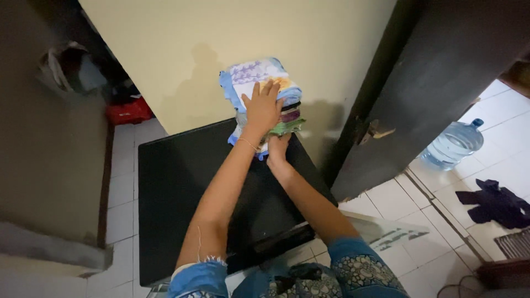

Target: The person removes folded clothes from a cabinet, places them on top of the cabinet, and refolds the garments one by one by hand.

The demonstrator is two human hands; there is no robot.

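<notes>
Folded cloths [259, 74], multicoloured stack, pressed between left hand [263, 107] and right hand [277, 150]

A home interior is shown: white tiled floor [397, 198], cream wall [232, 38], dark wooden door [441, 77], folded laundry stack [265, 88], water jug [454, 144], clothing dropped nearby [494, 205].

Your arms are bare from just above the elbow down to the fingers. You wear short blue sleeves: the left sleeve [200, 278] ends in a frayed, pale edge, the right sleeve [359, 267] carries a small pale pattern on darker blue. A thin bracelet [248, 144] circles the wrist of your left hand [262, 107]. Your right hand [277, 149] is without rings, as far as it shows.
</notes>
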